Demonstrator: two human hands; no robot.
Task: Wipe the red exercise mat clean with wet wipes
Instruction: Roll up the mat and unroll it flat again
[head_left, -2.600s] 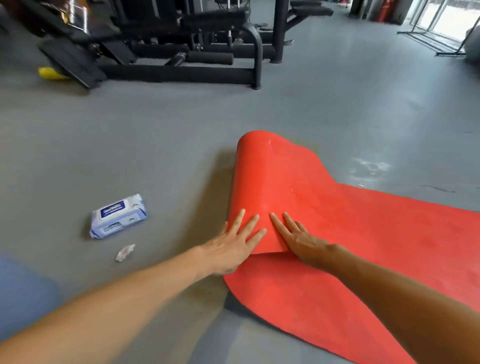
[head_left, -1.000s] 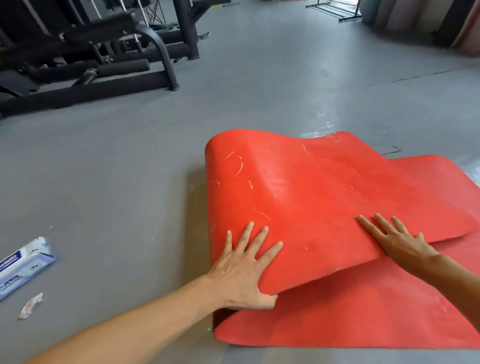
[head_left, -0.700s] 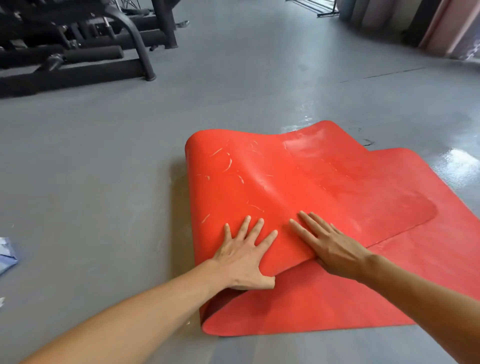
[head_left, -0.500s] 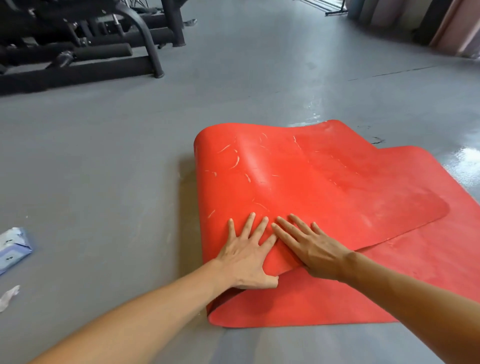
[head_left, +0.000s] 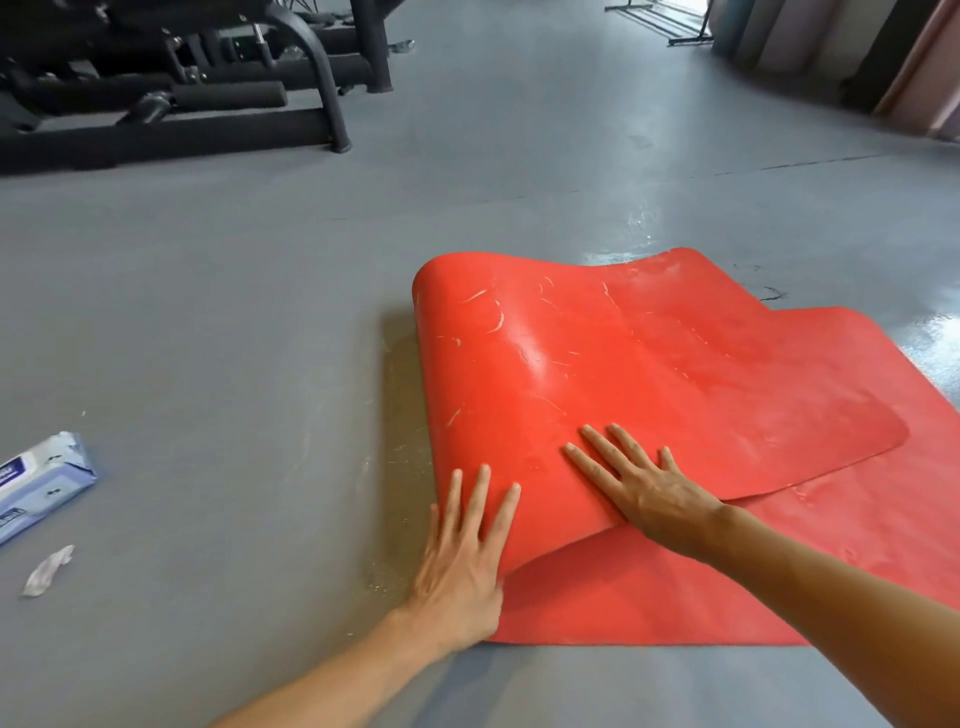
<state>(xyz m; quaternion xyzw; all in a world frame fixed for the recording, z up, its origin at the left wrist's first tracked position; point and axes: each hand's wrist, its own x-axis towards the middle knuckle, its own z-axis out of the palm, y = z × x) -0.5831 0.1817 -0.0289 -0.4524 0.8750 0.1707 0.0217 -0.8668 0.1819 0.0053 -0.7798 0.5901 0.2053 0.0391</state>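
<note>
The red exercise mat lies on the grey floor, folded over on itself, with pale scuff marks on the upturned underside. My left hand lies flat with straight fingers at the folded flap's near left edge, partly on the floor. My right hand presses flat on the flap near its front edge. A blue-and-white wet wipes pack lies on the floor at the far left, cut off by the frame. A crumpled used wipe lies just in front of it.
Black gym machine frames stand at the back left. Upright rolled mats or pads line the back right wall. Wet shiny patches show on the floor behind and to the right of the mat.
The mat's end has been folded further over the lower layer. My left hand slid toward the flap's left edge and my right hand moved slightly right; the view shifted.
</note>
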